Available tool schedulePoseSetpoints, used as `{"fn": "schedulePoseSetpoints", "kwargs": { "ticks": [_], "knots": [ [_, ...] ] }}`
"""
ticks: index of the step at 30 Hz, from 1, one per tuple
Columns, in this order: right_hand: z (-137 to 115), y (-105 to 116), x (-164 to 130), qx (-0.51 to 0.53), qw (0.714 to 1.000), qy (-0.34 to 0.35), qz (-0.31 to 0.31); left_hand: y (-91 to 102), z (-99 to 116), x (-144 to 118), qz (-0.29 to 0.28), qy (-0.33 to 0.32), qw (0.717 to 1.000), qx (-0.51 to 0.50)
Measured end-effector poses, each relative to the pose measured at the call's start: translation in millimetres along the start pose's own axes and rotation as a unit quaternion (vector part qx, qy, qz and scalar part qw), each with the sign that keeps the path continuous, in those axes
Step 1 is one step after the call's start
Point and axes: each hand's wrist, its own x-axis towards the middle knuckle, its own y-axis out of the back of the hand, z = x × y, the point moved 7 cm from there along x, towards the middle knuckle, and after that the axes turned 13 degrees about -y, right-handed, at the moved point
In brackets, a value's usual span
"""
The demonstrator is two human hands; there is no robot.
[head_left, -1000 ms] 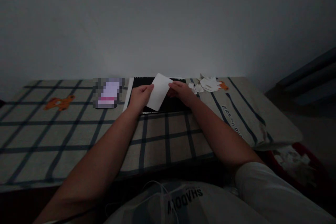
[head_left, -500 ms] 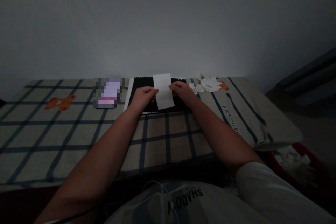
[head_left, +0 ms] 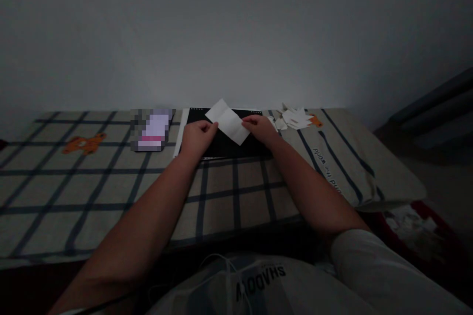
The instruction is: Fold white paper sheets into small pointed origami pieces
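A white strip of paper [head_left: 228, 122] with a faint crease across its middle is held slantwise above a black sheet or board [head_left: 229, 151]. My left hand [head_left: 199, 137] pinches its left edge between thumb and finger. At its right edge, my right hand [head_left: 259, 129] grips it with the fingertips. White sheet edges show around the black board, which lies on the checked cloth. Just right of my right hand is a heap of white paper pieces [head_left: 296, 118].
A phone [head_left: 155, 128], partly blurred out, lies left of the board. The checked cloth [head_left: 218, 197] covers the table, which stands against a grey wall [head_left: 229, 29]. At the lower right, below the table edge, a red container [head_left: 449, 236] holds crumpled white scraps.
The paper strip has turned from upright to slanted, its top end now toward the left. Both hands have shifted slightly and still hold its edges.
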Motion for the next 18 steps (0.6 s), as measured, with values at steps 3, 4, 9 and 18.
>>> {"fn": "schedulePoseSetpoints", "kwargs": {
  "ticks": [3,4,9,18],
  "knots": [
    [-3,1,-1,-0.087,0.995,0.037,0.032,2.0,20,0,-0.006,-0.138,0.987,0.087],
    [-4,0,-1,-0.107,0.993,0.047,0.036,-2.8,26,-1,-0.031,-0.186,0.978,0.091],
    [-7,-5,-1,-0.176,0.978,0.103,0.051,-36.6,33,-12,-0.205,-0.316,0.923,0.074],
    [5,-8,5,-0.231,0.964,0.118,0.053,-47.6,28,-18,-0.299,-0.274,0.903,0.145]
  ]
}}
